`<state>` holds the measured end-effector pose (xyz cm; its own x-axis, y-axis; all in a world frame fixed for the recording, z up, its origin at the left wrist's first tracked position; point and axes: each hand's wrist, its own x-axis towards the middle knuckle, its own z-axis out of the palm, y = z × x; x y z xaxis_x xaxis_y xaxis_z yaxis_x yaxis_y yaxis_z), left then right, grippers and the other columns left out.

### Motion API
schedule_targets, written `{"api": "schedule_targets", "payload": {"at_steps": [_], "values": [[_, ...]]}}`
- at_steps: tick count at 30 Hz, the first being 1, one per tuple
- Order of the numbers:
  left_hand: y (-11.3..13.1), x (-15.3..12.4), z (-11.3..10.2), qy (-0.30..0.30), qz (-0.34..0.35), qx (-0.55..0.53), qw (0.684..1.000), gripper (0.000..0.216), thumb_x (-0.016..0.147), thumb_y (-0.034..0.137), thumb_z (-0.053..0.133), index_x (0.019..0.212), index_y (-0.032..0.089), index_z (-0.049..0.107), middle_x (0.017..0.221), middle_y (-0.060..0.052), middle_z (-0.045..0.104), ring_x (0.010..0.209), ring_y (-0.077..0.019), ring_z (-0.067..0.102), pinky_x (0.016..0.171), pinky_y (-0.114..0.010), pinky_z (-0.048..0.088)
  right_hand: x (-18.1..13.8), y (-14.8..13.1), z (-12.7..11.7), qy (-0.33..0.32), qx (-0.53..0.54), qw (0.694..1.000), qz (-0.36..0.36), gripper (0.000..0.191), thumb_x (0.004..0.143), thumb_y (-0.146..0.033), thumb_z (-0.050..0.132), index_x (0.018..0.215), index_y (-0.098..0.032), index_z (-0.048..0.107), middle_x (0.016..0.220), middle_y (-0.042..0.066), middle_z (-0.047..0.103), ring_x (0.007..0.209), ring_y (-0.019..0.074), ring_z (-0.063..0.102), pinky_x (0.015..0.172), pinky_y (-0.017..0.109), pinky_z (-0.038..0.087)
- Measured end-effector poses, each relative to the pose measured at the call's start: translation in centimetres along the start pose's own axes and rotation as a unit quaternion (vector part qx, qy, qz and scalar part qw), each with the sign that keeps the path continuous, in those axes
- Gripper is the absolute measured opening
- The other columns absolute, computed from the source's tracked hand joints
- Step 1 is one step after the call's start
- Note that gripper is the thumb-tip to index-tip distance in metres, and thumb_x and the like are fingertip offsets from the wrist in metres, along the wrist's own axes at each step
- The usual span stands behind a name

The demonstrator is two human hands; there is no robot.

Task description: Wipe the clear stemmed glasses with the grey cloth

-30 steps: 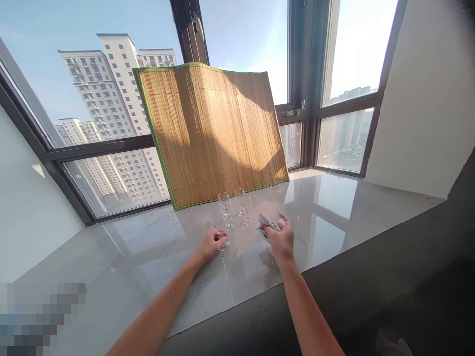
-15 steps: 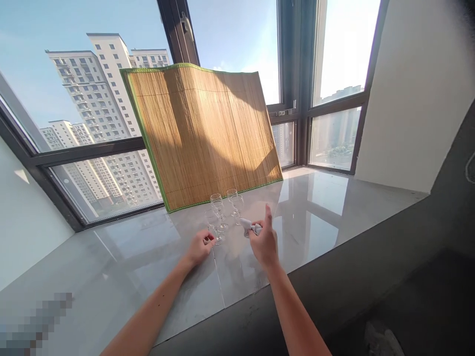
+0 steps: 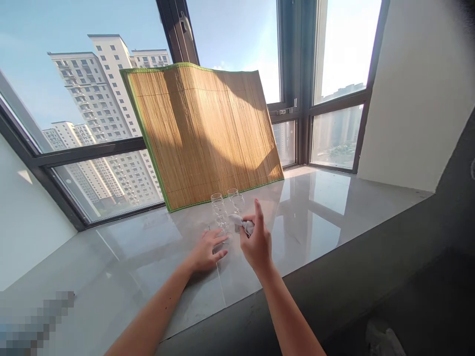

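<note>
Several small clear stemmed glasses [image 3: 217,203] stand close together on the grey glossy sill [image 3: 156,262]. My left hand [image 3: 208,251] rests low beside the nearest ones, palm down, its fingers spread towards their bases; whether the fingertips touch a glass I cannot tell. My right hand [image 3: 257,242] is closed around a crumpled white cloth [image 3: 241,223], with one finger pointing up. The cloth hangs right in front of the glasses and hides part of their stems.
Behind the glasses a bamboo mat [image 3: 211,133] with green edging leans against the dark window frame [image 3: 304,99]. A white wall [image 3: 404,99] stands on the right. The sill's front edge [image 3: 297,273] drops to a dark area below.
My left hand has uncurled from a pinch and spread its fingers, shifting slightly right. My right hand has moved left with the cloth, closer to the glasses.
</note>
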<state>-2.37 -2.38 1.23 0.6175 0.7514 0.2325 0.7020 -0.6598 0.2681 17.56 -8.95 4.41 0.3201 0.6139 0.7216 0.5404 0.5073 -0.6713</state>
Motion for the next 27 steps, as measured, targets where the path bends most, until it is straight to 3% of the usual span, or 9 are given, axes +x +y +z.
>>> {"api": "schedule_targets", "payload": {"at_steps": [2,5,10,13,15,18,21,24,27], "values": [[0.6,0.0,-0.2,-0.032,0.007,0.018,0.999,0.054,0.086,0.051,0.054,0.136,0.030,0.052,0.146,-0.009,0.045,0.135,-0.0313,0.036,0.115,-0.055,0.015,0.0,1.8,0.4,-0.003,-0.024,0.998,0.049,0.073,0.085,-0.021,0.047,0.151,-0.023,0.015,0.093,0.003,0.065,0.083,0.0190,0.062,0.074,0.031,0.048],[1.1,0.0,-0.5,-0.029,0.011,0.033,0.999,0.051,0.086,0.051,0.053,0.132,0.030,0.056,0.138,-0.009,0.053,0.130,-0.0303,0.042,0.115,-0.054,0.013,0.0,4.3,0.6,-0.042,-0.058,0.992,0.105,0.073,0.082,-0.020,0.050,0.149,-0.022,0.019,0.092,0.001,0.066,0.079,0.0187,0.062,0.071,0.028,0.045],[0.2,-0.7,-0.6,0.006,-0.046,0.067,0.997,0.037,0.081,0.044,0.058,0.114,0.029,0.066,0.115,-0.008,0.066,0.116,-0.0299,0.052,0.113,-0.053,0.014,0.2,6.2,0.8,-0.221,-0.156,0.952,0.144,0.061,0.078,-0.012,0.049,0.137,-0.021,0.042,0.096,0.005,0.067,0.088,0.0202,0.061,0.072,0.026,0.039],[-1.3,-1.3,-0.8,0.021,-0.109,0.079,0.991,0.035,0.082,0.044,0.055,0.111,0.027,0.066,0.114,-0.009,0.066,0.117,-0.0300,0.052,0.113,-0.053,0.014,-0.2,5.8,1.3,-0.274,-0.207,0.931,0.124,0.066,0.079,-0.016,0.050,0.143,-0.021,0.036,0.107,0.008,0.065,0.106,0.0249,0.053,0.083,0.031,0.038],[-2.6,-1.6,-1.1,0.026,-0.168,0.087,0.982,0.038,0.083,0.047,0.052,0.113,0.027,0.065,0.118,-0.009,0.065,0.119,-0.0312,0.051,0.111,-0.054,0.015,-0.7,5.3,1.7,-0.296,-0.238,0.919,0.102,0.071,0.078,-0.024,0.055,0.145,-0.021,0.032,0.117,0.010,0.061,0.120,0.0303,0.043,0.097,0.043,0.031],[-5.0,-1.8,-1.7,0.020,-0.258,0.089,0.962,0.046,0.086,0.055,0.042,0.119,0.029,0.062,0.128,-0.010,0.060,0.123,-0.0340,0.048,0.110,-0.060,0.013,-1.2,4.6,2.0,-0.302,-0.260,0.912,0.100,0.078,0.077,-0.036,0.058,0.148,-0.022,0.027,0.129,0.012,0.053,0.132,0.0371,0.027,0.106,0.059,0.013],[-6.9,-2.0,-2.2,0.011,-0.320,0.086,0.944,0.057,0.087,0.061,0.032,0.126,0.028,0.057,0.139,-0.014,0.051,0.130,-0.0364,0.042,0.108,-0.063,0.009,-1.1,4.1,1.7,-0.282,-0.258,0.919,0.102,0.080,0.080,-0.044,0.056,0.149,-0.023,0.023,0.136,0.014,0.047,0.136,0.0377,0.019,0.106,0.063,0.007],[-7.2,-2.2,-2.1,0.019,-0.364,0.100,0.926,0.064,0.083,0.065,0.036,0.131,0.026,0.053,0.144,-0.018,0.044,0.134,-0.0398,0.035,0.106,-0.064,0.014,-0.6,3.7,1.4,-0.252,-0.267,0.923,0.117,0.078,0.082,-0.049,0.054,0.149,-0.024,0.024,0.141,0.014,0.044,0.136,0.0381,0.020,0.104,0.065,0.010],[-5.7,-2.2,-1.5,0.026,-0.396,0.101,0.912,0.065,0.080,0.068,0.040,0.125,0.024,0.056,0.137,-0.020,0.049,0.130,-0.0430,0.038,0.100,-0.061,0.026,-0.4,3.5,1.5,-0.236,-0.271,0.920,0.158,0.072,0.085,-0.049,0.050,0.147,-0.019,0.030,0.137,0.018,0.049,0.130,0.0397,0.031,0.100,0.061,0.023]]}}
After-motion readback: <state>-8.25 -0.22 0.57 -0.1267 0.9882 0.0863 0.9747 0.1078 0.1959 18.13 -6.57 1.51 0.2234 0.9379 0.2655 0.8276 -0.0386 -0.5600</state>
